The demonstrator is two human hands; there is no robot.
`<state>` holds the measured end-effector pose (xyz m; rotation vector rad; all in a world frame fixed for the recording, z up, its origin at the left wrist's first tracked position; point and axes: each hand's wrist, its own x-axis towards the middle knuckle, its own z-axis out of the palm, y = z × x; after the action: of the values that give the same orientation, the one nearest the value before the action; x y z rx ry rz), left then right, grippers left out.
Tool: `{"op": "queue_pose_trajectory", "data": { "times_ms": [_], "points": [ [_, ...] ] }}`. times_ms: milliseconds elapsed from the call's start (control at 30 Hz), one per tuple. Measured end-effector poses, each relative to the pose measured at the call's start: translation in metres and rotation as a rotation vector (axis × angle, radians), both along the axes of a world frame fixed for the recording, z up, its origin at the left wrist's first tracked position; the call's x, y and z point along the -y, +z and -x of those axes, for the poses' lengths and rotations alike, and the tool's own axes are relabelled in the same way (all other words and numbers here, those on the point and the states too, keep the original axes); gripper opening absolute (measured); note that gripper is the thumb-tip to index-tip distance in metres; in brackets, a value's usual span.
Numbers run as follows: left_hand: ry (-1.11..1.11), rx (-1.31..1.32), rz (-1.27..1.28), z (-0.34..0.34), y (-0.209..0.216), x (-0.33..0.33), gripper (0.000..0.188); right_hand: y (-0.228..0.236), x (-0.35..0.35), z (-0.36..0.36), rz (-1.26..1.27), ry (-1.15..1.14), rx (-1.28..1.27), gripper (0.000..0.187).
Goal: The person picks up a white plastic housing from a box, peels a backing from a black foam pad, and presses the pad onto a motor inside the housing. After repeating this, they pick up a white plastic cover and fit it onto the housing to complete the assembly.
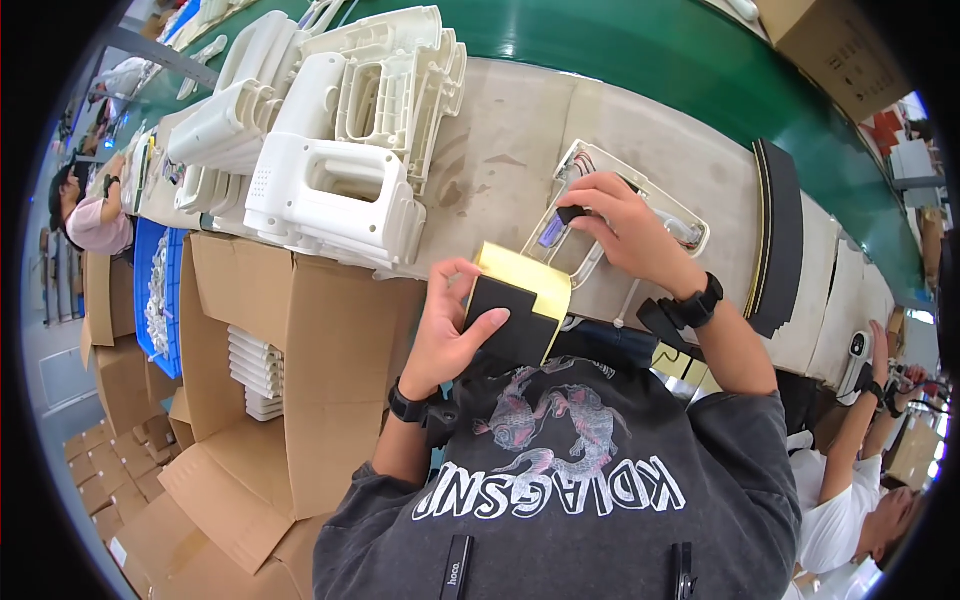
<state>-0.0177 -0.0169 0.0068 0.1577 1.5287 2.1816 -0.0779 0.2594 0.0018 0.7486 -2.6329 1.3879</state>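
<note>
My left hand (440,345) grips a black foam sheet (503,297) with yellow backing paper (527,270) showing along its far side. The sheet has a notch at one corner. Between the thumb and fingers of my right hand (632,228) is a small black foam piece (571,214). It is just over an opened white plastic housing (592,268) lying on the bench, beside a purple part (552,233) inside. Coloured wires (582,163) run at the housing's far end. My right hand hides the middle of the housing.
White plastic shells (335,190) are piled on the bench (500,140) at left. Black foam strips (776,240) are stacked at right. Beyond runs a green belt (620,42). Open cardboard boxes (345,370) stand at lower left. People work at far left (100,220) and right (845,500).
</note>
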Motion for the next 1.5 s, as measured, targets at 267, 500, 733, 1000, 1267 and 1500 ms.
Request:
{"op": "queue_pose_trajectory", "data": {
  "times_ms": [267,500,733,1000,1267,1500],
  "points": [
    [-0.062,0.035,0.000,-0.010,-0.010,0.005,0.050,0.000,0.011,0.004,-0.289,0.144,-0.156,0.030],
    [-0.058,0.052,-0.002,-0.005,-0.009,0.002,0.050,0.001,0.011,0.004,-0.278,0.155,-0.074,0.037],
    [-0.142,-0.134,-0.073,-0.002,-0.001,-0.014,0.049,0.056,0.006,-0.042,0.122,0.098,0.459,0.051],
    [0.054,-0.900,0.604,0.041,0.071,-0.002,0.035,0.058,-0.132,-0.093,0.422,-0.296,0.636,0.053],
    [0.425,-0.766,1.500,0.130,0.105,0.108,0.070,0.030,-0.212,-0.091,-0.321,-0.699,0.458,0.043],
    [0.316,-0.518,1.445,0.158,0.111,0.111,0.083,0.059,-0.164,-0.078,-0.566,-0.855,-0.160,0.034]
  ]
}}
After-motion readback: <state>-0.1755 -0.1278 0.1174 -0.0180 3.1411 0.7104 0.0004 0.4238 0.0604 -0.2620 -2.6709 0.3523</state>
